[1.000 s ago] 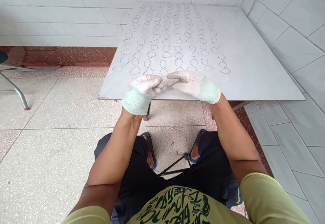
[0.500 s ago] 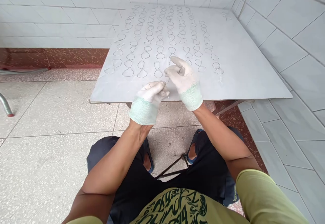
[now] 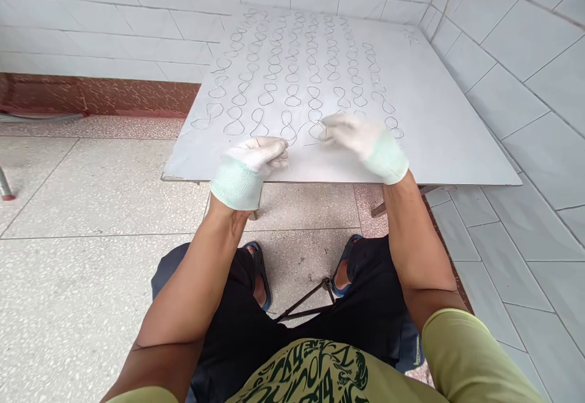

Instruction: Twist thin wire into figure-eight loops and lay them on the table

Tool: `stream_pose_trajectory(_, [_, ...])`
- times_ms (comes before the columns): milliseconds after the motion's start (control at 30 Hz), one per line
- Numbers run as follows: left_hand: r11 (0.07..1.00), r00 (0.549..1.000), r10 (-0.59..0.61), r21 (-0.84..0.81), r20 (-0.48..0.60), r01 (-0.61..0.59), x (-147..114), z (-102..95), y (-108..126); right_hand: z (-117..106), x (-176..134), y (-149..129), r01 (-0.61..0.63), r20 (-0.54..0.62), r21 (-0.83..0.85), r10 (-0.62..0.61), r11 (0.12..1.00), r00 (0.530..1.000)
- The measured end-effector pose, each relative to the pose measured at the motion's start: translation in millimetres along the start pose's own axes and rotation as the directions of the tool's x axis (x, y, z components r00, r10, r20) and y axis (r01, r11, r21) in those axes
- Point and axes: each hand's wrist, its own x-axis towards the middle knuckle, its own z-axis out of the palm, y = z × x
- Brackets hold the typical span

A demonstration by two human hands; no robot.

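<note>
My left hand (image 3: 259, 156), in a white glove with a mint cuff, is closed in a pinch on a thin wire (image 3: 299, 130) just above the front of the white board (image 3: 434, 159). A short wire end sticks down below its fingertips. To the right, my gloved right hand (image 3: 354, 136) is smeared by motion. Its fingers look pressed together at the far part of the wire, which curves across between the two hands. Beyond them, figure-eight wire loops (image 3: 292, 95) lie on the board in several rows. The loops nearest my right hand are partly hidden by it.
Tiled walls (image 3: 516, 74) border the board at the back and right. A small cluster of pale bits (image 3: 410, 37) lies in its far right corner. Below are the speckled floor (image 3: 100, 281), a dark metal frame (image 3: 301, 305) between my feet, and a metal leg (image 3: 4, 185) at left.
My right hand has swung right and lowered, away from my left hand, and the wire now spans a wider gap. My left hand has shifted slightly left, still pinching. The view has shifted a little.
</note>
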Motion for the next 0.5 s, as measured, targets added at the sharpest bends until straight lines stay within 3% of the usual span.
stream_pose_trajectory(67, [0.998,1.0,-0.003,0.063,0.017,0.002,1,-3.6,2,1,1,1,0.039,-0.103,0.114,-0.027,0.993,0.994])
stream_pose_trajectory(167, [0.996,0.997,0.005,0.089,0.074,-0.011,2,-3.0,1,19,0,-6,0.092,-0.084,0.263,-0.072,0.96,0.994])
stream_pose_trajectory(300, [0.99,0.996,0.019,0.135,0.082,-0.03,4,-0.4,-3,38,-4,-21,-0.034,-0.018,0.246,0.039,0.969,0.999])
stream_pose_trajectory(500, [0.993,0.997,0.064,0.095,0.052,-0.069,5,5.7,-9,42,-6,-28,-0.148,-0.031,0.269,0.162,0.952,0.986])
